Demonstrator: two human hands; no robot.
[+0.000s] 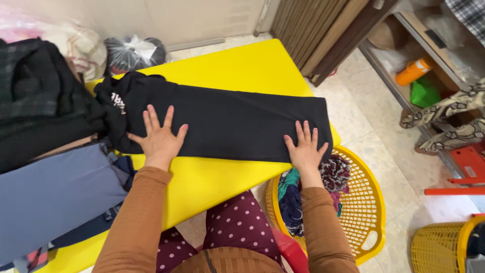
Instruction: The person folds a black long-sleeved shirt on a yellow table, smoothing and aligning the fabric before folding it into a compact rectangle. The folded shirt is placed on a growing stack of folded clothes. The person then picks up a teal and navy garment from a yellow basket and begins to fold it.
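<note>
Left hand (159, 137) and right hand (305, 149) lie open, flat on the folded black garment (227, 121) across the yellow worktop (227, 65); smoothing step, I'd say; another fold looks due.

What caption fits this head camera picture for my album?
Both hands, left hand and right hand, press flat on a folded black garment on a yellow table.
</note>
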